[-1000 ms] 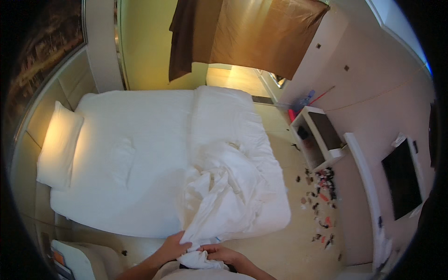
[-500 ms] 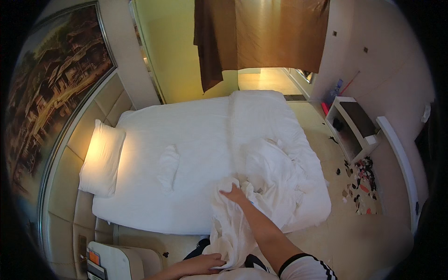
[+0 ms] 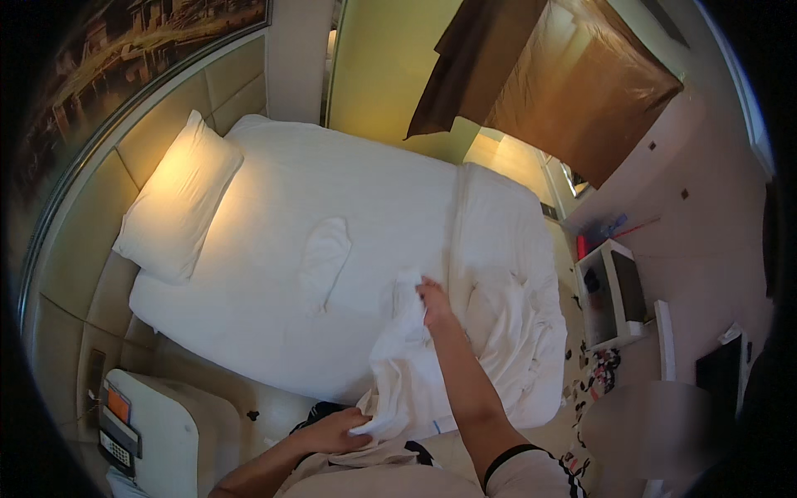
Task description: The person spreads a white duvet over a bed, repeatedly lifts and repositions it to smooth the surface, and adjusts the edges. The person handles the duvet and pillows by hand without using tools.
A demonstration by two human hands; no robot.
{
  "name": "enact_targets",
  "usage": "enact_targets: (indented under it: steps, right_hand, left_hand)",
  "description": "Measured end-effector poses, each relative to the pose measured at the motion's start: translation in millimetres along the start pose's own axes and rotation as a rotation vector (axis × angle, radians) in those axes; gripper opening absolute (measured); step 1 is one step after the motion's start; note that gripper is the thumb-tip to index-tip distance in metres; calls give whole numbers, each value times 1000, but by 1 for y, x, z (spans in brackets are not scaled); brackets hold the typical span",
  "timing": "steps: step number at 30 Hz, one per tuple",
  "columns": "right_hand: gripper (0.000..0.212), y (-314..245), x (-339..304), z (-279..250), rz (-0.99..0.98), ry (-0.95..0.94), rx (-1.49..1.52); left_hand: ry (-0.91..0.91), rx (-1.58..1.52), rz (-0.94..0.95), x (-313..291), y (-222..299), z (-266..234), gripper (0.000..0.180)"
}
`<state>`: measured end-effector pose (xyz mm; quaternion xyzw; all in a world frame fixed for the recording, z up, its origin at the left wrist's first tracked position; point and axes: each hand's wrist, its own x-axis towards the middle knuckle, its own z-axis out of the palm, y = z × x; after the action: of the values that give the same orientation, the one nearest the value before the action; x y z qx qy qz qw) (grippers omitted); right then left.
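Head view shows the right hand (image 3: 433,300) stretched out over the bed (image 3: 274,332), fingers pinched shut on the upper end of a white cloth (image 3: 403,365), while the left hand (image 3: 336,432) is closed on the cloth's lower end close to the body, so the cloth hangs stretched between them across the bed's near edge. Just right of the cloth lies a rumpled white duvet (image 3: 506,315) reaching the bed's foot corner, with a white pillow (image 3: 176,199) well apart by the padded headboard. Left of the near edge stands a white bedside cabinet (image 3: 170,432) carrying a small grey telephone with an orange panel (image 3: 116,419); floor room is open only between cabinet and bed and along the littered strip at right.
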<state>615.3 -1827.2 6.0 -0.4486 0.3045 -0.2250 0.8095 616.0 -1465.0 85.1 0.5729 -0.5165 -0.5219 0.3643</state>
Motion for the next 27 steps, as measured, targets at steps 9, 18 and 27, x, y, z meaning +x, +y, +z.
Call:
enact_targets:
  steps: [9,18,27]
  right_hand:
    - [28,-84,-27,25,-280,-5,-689]
    - [61,65,-229,-40,773,-90,-374]
    - [41,34,-275,-29,313,72,-434]
  left_hand:
    - [-91,-44,19,50,-9,-21,65]
    - [39,-59,-277,98,-53,5,42]
    - [-102,-954,-484,140,-63,-6,40]
